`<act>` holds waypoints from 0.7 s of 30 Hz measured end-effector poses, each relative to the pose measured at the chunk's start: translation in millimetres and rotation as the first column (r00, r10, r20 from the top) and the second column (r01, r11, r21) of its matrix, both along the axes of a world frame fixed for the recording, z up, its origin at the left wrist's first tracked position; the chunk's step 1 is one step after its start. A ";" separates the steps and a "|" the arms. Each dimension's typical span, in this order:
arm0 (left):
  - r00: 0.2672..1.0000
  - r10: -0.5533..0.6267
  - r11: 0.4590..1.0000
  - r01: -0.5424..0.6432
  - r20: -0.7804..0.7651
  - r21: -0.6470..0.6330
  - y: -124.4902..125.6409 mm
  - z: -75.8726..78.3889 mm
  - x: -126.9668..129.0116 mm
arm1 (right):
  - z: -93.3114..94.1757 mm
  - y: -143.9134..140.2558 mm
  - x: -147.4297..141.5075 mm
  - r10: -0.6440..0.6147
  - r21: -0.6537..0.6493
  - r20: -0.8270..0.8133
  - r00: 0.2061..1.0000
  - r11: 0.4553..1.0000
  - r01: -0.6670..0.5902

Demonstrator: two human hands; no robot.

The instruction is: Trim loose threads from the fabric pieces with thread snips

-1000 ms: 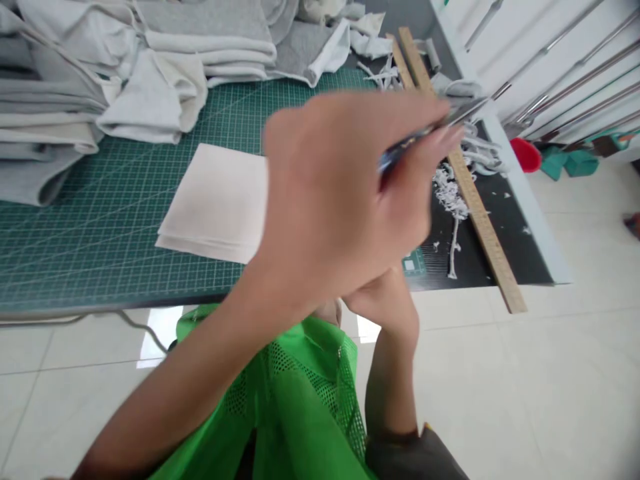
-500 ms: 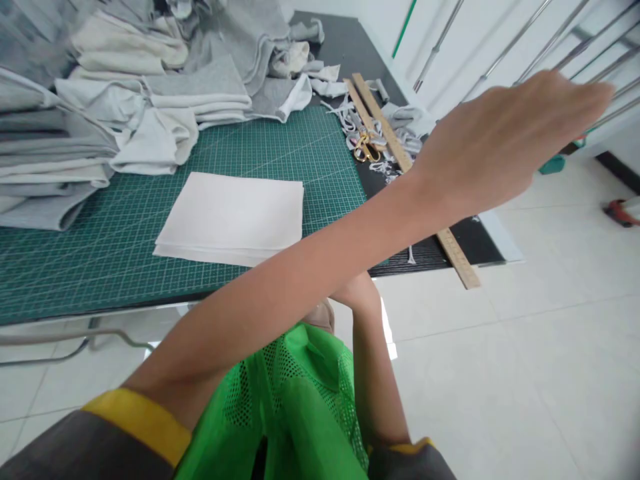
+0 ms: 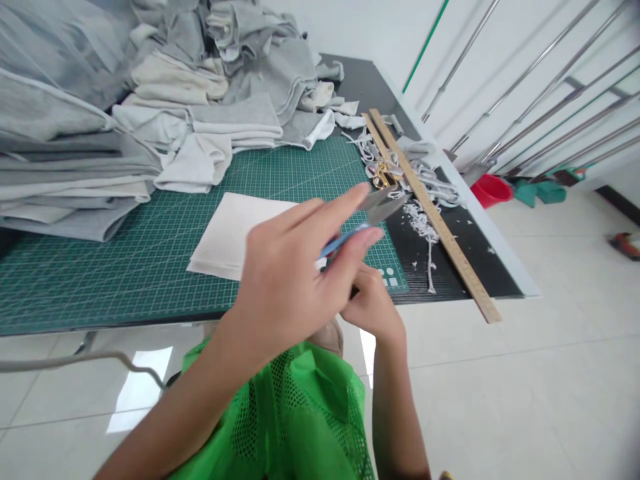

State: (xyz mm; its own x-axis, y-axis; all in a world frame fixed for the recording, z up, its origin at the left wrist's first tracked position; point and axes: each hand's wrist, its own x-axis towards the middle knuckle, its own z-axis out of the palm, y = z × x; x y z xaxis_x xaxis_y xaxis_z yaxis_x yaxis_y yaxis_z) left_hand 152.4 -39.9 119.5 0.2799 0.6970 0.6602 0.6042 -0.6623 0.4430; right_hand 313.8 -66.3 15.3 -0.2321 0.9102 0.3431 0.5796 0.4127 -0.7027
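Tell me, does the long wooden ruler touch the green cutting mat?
Apart. The head view shows the wooden ruler lying on the black table surface, with a dark strip between it and the green cutting mat.

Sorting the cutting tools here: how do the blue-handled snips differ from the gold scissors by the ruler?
The blue-handled snips are held up in the left hand, above the green cutting mat; the gold scissors lie untouched on the table among fabric scraps. The snips show blue grips and grey blades; the scissors look gold. The snips appear larger, being nearer the camera. Both are cutting tools.
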 end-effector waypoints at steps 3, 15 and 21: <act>0.998 0.051 0.994 -0.055 -0.043 -0.093 -1.3 -27.3 -41.1 | 3.9 0.7 -2.2 0.010 0.002 -0.034 0.999 1.000 -0.010; 0.979 -0.165 0.958 0.129 -0.124 -0.255 -22.0 -96.0 -99.7 | 6.6 0.5 -2.9 0.015 -0.050 -0.038 0.999 0.999 -0.017; 0.960 -0.209 0.947 0.151 -0.188 -0.283 -24.6 -106.9 -99.0 | 6.5 0.4 -4.3 0.005 -0.060 -0.024 1.000 0.998 -0.006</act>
State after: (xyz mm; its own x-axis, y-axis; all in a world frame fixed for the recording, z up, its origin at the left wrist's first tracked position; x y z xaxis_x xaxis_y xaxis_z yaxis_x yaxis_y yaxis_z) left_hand 53.4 -64.4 12.5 0.5303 0.7625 0.3707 0.5852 -0.6456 0.4906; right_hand 309.5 -65.9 21.8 -0.2298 0.9281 0.2929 0.5605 0.3722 -0.7398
